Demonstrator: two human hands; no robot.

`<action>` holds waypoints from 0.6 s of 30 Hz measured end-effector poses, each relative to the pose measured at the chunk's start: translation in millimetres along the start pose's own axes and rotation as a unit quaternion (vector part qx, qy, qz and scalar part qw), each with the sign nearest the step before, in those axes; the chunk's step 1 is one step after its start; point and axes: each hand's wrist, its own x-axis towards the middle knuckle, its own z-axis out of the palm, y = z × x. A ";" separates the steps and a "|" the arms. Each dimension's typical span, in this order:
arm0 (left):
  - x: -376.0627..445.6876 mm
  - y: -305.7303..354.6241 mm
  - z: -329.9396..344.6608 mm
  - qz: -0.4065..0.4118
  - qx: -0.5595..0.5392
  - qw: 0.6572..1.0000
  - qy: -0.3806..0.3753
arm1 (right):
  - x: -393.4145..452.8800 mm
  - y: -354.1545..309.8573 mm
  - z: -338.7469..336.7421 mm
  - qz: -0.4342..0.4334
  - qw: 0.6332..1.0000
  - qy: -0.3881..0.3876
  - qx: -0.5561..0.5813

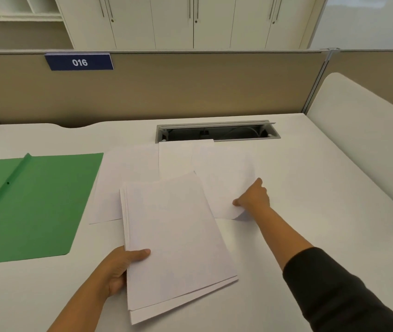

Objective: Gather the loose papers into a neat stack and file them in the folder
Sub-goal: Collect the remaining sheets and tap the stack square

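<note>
Both hands were busy: the left hand [116,269] had a grip on a partly gathered stack [176,238] at lower centre, thumb on top, while the right hand [253,198] pinched the lifted corner of a loose sheet [224,178] right of centre. More sheets [128,168] lay spread on the tabletop [310,178] behind. At left, the green folder [34,202] lay open and empty, so gathering looked about half done and filing not yet begun.
</note>
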 end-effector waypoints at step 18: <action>-7.8 7.3 0.7 -0.033 -0.002 0.999 0.000 | -18.9 11.9 -66.1 -0.123 0.914 0.056 0.382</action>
